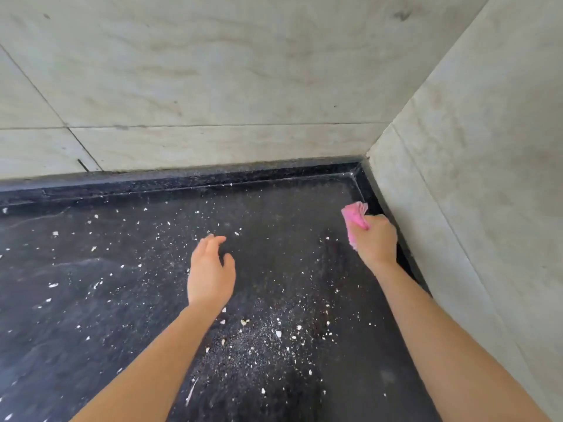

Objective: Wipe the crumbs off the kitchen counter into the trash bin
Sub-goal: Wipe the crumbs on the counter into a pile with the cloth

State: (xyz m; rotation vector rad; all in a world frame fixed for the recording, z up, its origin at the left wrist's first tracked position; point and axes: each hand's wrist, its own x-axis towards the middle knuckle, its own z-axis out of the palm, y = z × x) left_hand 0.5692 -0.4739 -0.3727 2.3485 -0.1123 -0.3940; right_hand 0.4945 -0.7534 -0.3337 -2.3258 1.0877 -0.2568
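Note:
White crumbs (274,333) lie scattered over the black stone counter (106,300), thickest in the near middle. My right hand (376,239) grips a bunched pink cloth (355,219) near the counter's far right corner, close to the right wall. My left hand (210,271) hovers over the middle of the counter with relaxed, slightly bent fingers and holds nothing. No trash bin is in view.
Pale stone walls (213,86) close the counter at the back and on the right (487,178). A low black raised rim (182,178) runs along both walls and meets in the corner. The counter stretches on to the left.

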